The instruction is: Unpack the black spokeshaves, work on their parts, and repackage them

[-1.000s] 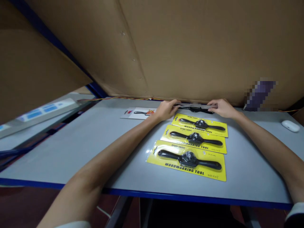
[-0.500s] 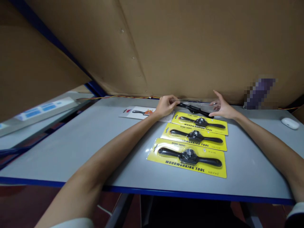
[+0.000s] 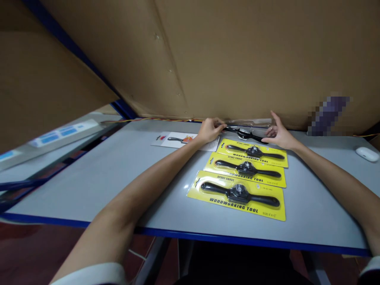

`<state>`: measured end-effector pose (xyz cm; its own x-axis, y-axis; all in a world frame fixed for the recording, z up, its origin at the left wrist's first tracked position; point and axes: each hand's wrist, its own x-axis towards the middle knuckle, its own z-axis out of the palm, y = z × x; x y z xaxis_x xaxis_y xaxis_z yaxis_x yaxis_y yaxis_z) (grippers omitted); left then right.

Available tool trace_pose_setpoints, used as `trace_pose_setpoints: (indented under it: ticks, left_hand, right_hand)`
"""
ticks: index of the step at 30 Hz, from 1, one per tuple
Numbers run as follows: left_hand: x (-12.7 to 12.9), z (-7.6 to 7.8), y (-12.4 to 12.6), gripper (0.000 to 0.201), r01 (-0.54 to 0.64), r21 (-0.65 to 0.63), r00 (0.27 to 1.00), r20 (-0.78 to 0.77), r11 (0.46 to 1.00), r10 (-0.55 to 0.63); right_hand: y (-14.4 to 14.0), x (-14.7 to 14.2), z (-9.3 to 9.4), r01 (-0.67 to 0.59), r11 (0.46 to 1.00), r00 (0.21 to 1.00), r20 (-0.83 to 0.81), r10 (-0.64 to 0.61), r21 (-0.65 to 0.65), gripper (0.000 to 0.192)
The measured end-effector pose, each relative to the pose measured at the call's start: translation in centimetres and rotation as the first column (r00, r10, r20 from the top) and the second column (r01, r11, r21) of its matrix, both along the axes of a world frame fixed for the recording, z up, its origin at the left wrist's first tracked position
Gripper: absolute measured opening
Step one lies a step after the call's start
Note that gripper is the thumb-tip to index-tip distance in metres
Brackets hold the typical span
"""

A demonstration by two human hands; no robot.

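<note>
A black spokeshave (image 3: 244, 133) in a clear plastic blister lies at the far edge of the grey table (image 3: 97, 178). My left hand (image 3: 209, 130) pinches its left end. My right hand (image 3: 279, 135) sits at its right end with fingers spread, touching the clear plastic. Just nearer to me lie three yellow carded spokeshave packs in a row: far (image 3: 252, 152), middle (image 3: 247, 169), near (image 3: 238, 194).
A printed white card (image 3: 178, 139) lies left of the packs, partly under my left hand. A white mouse (image 3: 367, 153) rests at the far right. Cardboard walls (image 3: 237, 55) stand behind and to the left. A lower shelf (image 3: 50, 138) is at left.
One second ago both hands gripped the far pack's ends. The right hand has opened and its fingers spread; the spokeshave now lies lower at the table's far edge.
</note>
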<state>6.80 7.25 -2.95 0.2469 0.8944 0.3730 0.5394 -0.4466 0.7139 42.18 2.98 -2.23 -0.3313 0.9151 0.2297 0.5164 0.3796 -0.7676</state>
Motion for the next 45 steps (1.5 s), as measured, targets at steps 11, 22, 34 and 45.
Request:
trace_pose_setpoints:
  ticks: [11,22,34,45]
  left_hand:
    - [0.0,-0.5,0.0,0.039,-0.028,0.043,0.998,-0.06,0.999,0.031]
    - [-0.1,-0.8,-0.3,0.043,-0.037,0.075,0.993,-0.108,0.996,0.045]
    - [0.2,-0.2,-1.4,0.048,0.006,0.111,0.979,-0.201,0.994,0.017]
    - [0.0,-0.5,-1.7,0.064,0.109,0.262,0.975,-0.217,0.959,-0.052]
  right_hand:
    - [0.4,-0.1,-0.5,0.105,0.984,0.994,-0.017,-0.104,0.146,0.075]
    - [0.2,-0.2,0.3,0.028,0.983,0.991,0.122,-0.051,0.18,0.038]
    - [1.8,0.8,-1.7,0.13,0.96,0.991,0.0,-0.134,0.247,0.063]
    - [1.3,0.4,-1.0,0.104,0.964,0.995,-0.034,-0.098,0.245,0.031]
